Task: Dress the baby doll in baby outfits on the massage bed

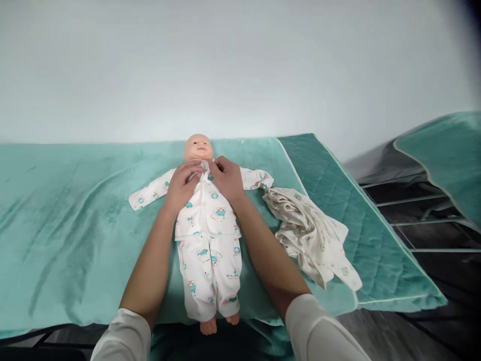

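A baby doll (198, 146) lies on its back, its head toward the wall and its bare feet at the near edge. It wears a white printed baby shirt (206, 215) with a front placket and matching trousers (210, 276). My left hand (184, 183) rests on the upper chest, its fingers bent at the collar with the shirt's edge between them. Opposite it, my right hand (227, 178) is curled in a pinch on the other side of the collar. Both hands partly cover the neckline, so the fastening there is hidden.
Crumpled cream baby clothes (308, 230) lie to the right of the doll. A green velvety cover (82, 225) is spread beneath, over a darker quilted one (376, 260). The white wall (240, 65) stands behind; a metal frame (424, 220) shows at far right.
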The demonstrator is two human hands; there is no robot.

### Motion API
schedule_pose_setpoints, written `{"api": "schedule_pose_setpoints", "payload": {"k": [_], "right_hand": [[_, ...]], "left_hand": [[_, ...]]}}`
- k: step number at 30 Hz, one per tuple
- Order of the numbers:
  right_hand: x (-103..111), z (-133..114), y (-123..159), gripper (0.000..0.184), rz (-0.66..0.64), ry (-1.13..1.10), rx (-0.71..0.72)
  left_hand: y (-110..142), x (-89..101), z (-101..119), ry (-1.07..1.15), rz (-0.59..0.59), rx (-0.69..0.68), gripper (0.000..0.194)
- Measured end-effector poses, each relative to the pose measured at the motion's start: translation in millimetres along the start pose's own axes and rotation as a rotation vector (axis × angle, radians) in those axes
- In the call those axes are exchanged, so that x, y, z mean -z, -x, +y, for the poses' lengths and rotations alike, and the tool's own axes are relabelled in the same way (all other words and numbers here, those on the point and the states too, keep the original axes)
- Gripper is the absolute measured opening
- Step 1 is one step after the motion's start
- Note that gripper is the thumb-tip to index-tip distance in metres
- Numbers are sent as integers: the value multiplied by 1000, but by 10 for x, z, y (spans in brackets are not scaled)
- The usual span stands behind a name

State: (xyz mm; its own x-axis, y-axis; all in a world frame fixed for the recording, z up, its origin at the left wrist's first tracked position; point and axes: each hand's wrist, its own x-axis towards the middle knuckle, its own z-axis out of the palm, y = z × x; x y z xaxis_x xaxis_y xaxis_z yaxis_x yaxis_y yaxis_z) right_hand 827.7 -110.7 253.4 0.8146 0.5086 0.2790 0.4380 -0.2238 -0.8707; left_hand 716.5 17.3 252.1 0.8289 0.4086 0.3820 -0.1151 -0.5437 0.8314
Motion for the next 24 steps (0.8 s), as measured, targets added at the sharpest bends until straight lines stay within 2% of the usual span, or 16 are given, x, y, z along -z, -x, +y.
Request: {"api": "schedule_pose_setpoints", "payload": {"k": [4, 13, 18, 21, 24], "right_hand": [[81, -158, 191, 34, -75, -1, 56], [258, -395, 443, 46, -420, 330, 116], [199, -486, 496, 44, -411, 532, 30], [192, -455, 469, 37, -396, 455, 62], [243, -356, 414, 39, -432, 287, 68]], "left_hand": [[115, 25, 48, -2, -30, -28, 20], [187, 40, -17, 37, -72, -11, 18], [145, 27, -53, -14, -43, -52, 17], [134, 32, -66, -18, -28, -46, 17], [151, 47, -59, 1, -29, -43, 17]]}}
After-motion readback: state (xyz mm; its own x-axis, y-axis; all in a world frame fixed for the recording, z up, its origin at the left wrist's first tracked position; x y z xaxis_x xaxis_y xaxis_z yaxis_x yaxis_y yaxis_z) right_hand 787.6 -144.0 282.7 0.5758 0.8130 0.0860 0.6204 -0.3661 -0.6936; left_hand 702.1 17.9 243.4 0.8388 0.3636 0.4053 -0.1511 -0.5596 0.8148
